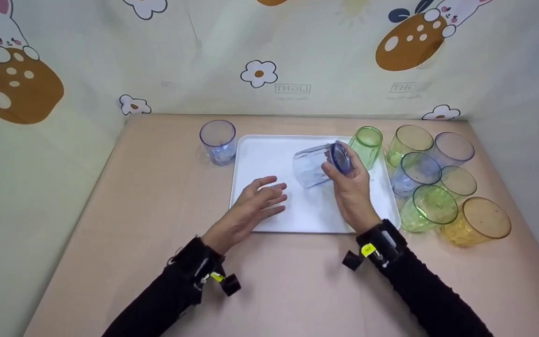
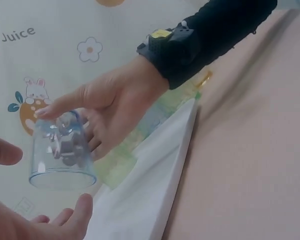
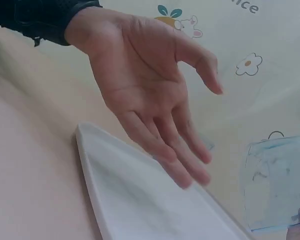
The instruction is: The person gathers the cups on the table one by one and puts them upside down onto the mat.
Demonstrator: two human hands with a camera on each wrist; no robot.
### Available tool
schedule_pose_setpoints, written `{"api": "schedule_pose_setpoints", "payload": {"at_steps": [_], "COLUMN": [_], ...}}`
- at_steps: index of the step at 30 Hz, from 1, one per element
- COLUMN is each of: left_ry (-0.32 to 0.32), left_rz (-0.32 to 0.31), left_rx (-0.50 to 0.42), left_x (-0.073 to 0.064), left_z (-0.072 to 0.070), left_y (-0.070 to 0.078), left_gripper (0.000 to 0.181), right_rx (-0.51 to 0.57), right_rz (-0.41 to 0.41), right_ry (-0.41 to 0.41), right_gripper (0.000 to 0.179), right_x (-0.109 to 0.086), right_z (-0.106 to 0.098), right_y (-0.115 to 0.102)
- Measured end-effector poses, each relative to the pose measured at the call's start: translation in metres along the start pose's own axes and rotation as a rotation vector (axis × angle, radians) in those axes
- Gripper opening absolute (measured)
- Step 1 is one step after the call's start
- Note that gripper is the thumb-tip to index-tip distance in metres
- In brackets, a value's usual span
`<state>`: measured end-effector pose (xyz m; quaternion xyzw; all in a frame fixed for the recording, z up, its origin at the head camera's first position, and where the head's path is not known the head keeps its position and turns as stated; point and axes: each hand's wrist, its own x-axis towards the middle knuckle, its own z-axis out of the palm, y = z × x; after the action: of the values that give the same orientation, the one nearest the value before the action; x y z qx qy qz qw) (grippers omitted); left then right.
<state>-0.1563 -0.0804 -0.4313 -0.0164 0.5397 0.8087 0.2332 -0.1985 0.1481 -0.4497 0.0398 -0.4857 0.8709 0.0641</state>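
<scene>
My right hand (image 1: 354, 194) grips a bluish clear glass tumbler (image 1: 312, 167) near its thick base, thumb on one side and fingers behind. The tumbler is tilted over the white tray (image 1: 269, 152), its mouth facing left. In the left wrist view the tumbler's rim (image 2: 62, 181) points towards my left hand (image 2: 65, 222). Fingers apart and nothing in them, the left hand (image 1: 251, 208) hovers over the tray's left part, a short gap from the tumbler. A green glass (image 1: 366, 149) stands upside down at the tray's far right corner.
Right of the tray several upright glasses crowd together, among them a blue one (image 1: 415, 174), a green one (image 1: 428, 209) and an amber one (image 1: 476, 222). A purple-rimmed glass (image 1: 219, 142) stands by the tray's far left corner. Patterned cloth (image 1: 204, 56) walls the table's back and sides.
</scene>
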Motion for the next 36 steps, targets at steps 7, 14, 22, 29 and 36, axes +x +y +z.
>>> {"api": "schedule_pose_setpoints", "payload": {"at_steps": [7, 14, 22, 29, 36], "left_ry": [-0.091, -0.091, 0.175, 0.366, 0.441], "left_rz": [0.068, 0.14, 0.181, 0.104, 0.096], "left_rx": [0.379, 0.76, 1.033, 1.177, 1.178], "left_x": [-0.011, -0.022, -0.022, -0.018, -0.009], "left_z": [-0.032, -0.056, -0.079, -0.092, -0.103], "left_y": [0.015, 0.031, 0.041, 0.043, 0.044], "left_gripper": [0.062, 0.045, 0.056, 0.072, 0.101], "right_rx": [-0.235, -0.419, -0.58, -0.684, -0.796], "right_rz": [-0.077, -0.116, -0.158, -0.163, -0.175], "right_ry": [-0.003, -0.034, -0.06, -0.077, -0.085], "right_gripper": [0.074, 0.078, 0.081, 0.082, 0.08], "right_x": [0.011, 0.024, 0.036, 0.047, 0.043], "right_z": [-0.008, -0.014, -0.015, -0.018, -0.003], "right_y": [0.0, 0.001, -0.003, -0.007, -0.016]}}
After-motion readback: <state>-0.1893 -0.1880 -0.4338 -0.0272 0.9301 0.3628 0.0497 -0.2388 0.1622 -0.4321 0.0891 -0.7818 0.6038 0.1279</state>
